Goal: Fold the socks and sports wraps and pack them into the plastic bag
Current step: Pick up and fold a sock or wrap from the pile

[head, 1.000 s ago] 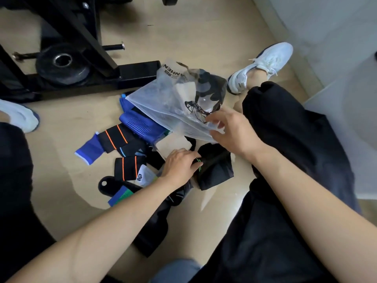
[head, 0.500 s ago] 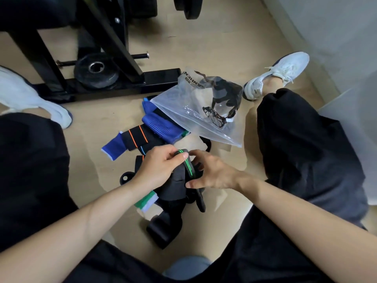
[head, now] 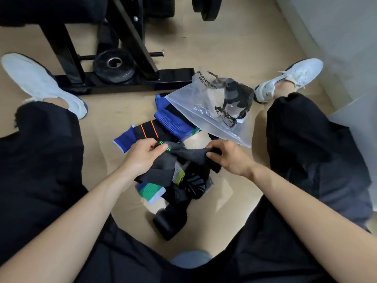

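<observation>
While hands [head: 142,157] [head: 229,158] pinch ends, dark wrap [head: 189,154] stretches between.

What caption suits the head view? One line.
Left hand and right hand hold a dark grey knitted wrap beside a clear plastic bag.

Bare floor [head: 102,125] is lying open left of the pile of socks and wraps [head: 173,123], up to the left trouser leg [head: 44,156]. A black metal frame [head: 126,83] with a weight plate [head: 124,71] is closing off the far side. The plastic bag [head: 195,107] is covering the pile's far right corner. The left hand [head: 142,156] and right hand [head: 226,158] are stretching a dark sock [head: 189,154] across its middle
</observation>
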A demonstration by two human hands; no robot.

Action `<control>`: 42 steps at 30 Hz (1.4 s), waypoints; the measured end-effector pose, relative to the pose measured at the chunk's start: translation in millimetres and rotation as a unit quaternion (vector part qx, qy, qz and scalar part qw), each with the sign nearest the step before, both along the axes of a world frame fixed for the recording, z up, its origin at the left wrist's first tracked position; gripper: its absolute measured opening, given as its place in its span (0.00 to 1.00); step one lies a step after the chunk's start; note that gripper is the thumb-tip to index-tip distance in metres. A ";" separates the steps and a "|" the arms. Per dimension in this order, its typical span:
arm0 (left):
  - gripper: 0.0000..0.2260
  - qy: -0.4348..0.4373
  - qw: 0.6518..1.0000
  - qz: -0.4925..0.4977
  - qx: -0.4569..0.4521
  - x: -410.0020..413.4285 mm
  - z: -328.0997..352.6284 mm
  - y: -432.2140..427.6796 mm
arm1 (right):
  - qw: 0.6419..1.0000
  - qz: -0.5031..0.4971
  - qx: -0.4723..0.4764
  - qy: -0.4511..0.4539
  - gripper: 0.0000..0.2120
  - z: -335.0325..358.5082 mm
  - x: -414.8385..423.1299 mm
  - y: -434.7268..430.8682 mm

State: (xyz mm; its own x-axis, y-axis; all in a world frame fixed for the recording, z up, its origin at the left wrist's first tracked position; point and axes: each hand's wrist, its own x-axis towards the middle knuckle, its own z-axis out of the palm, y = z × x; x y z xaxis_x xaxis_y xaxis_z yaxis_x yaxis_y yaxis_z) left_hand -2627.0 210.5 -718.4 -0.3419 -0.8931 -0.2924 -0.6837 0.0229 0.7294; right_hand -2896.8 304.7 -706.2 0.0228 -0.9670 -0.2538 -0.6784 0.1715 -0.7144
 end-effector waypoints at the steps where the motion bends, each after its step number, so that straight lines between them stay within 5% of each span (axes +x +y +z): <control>1: 0.21 0.003 1.000 -0.013 0.013 1.9 -1.7 -3.0 | 1.000 -0.015 -0.001 -0.022 0.02 3.6 -4.5 -2.0; 4: 0.22 0.020 0.994 -0.068 0.080 6.7 1.0 -9.6 | 0.993 -0.091 -0.024 -0.075 0.02 15.1 -20.4 -7.7; 8: 0.05 0.031 0.979 -0.144 0.144 10.9 0.2 -6.5 | 0.973 -0.191 -0.053 -0.116 0.01 22.9 -36.9 -11.1; 10: 0.07 0.034 0.979 -0.156 0.128 8.3 0.5 -0.8 | 0.968 -0.203 -0.053 -0.134 0.01 23.0 -42.7 -11.7; 13: 0.06 0.015 0.986 -0.153 0.066 8.0 -2.6 -0.3 | 0.961 -0.218 -0.058 -0.159 0.02 22.1 -49.7 -11.9; 24: 0.04 0.028 0.992 -0.042 0.114 -5.5 2.6 7.6 | 0.930 -0.320 -0.077 -0.161 0.03 17.8 -48.5 -13.4; 38: 0.03 0.184 0.950 0.125 0.219 -32.0 18.5 26.7 | 0.971 -0.126 -0.024 -0.202 0.07 9.4 27.9 2.0; 42: 0.06 0.219 0.932 0.149 0.247 -37.4 20.0 30.1 | 0.979 -0.081 -0.029 -0.182 0.17 5.9 47.6 7.1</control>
